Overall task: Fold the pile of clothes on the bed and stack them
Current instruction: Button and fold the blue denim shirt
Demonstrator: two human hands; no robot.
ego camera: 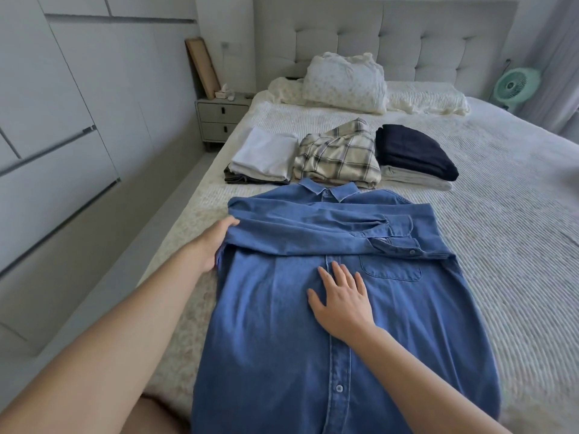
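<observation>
- Bed (pixel 501 214), ribbed pale cover; padded headboard (pixel 407 36) behind, pillows (pixel 344 86) against it.
- Three folded stacks mid-bed: white stack (pixel 263 156), plaid shirt (pixel 338 158), navy stack (pixel 413 155). Plaid one just beyond the collar of the denim shirt (pixel 344 355).
- Nightstand (pixel 219 119) to the left, green fan (pixel 517 86) far right.
- Denim shirt lies face up at the near edge, both sleeves folded across the chest.
- Left hand (pixel 216 242) grips the shirt's left edge at the sleeve fold.
- Right hand (pixel 341 302) flat, fingers spread, pressing the button placket.
</observation>
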